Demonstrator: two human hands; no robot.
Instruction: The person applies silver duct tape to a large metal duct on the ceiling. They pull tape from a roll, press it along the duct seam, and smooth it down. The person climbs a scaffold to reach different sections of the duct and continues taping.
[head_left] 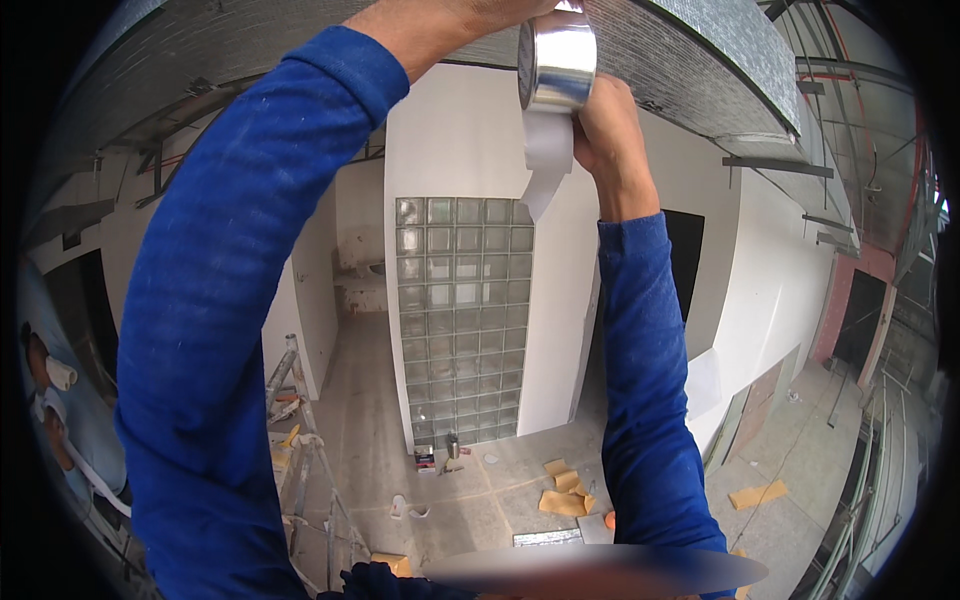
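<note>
A roll of shiny silver foil tape (563,68) is held up just under a foil-covered duct (690,60). My right hand (612,122) has its fingers curled against the roll's right side, gripping it. From the roll hangs a loose strip of white backing paper (548,150), curling at its lower end. My left hand (490,12) reaches over from the left, beside the top of the roll and close to the duct. The upper edge of the view cuts it off, so its fingertips are hidden.
Below left stands a ladder (300,470) with tools on it. A glass-block panel (465,320) is set in the white wall ahead. Brown paper scraps (567,490) and a can (453,445) are on the floor. Another person (75,400) is at the far left.
</note>
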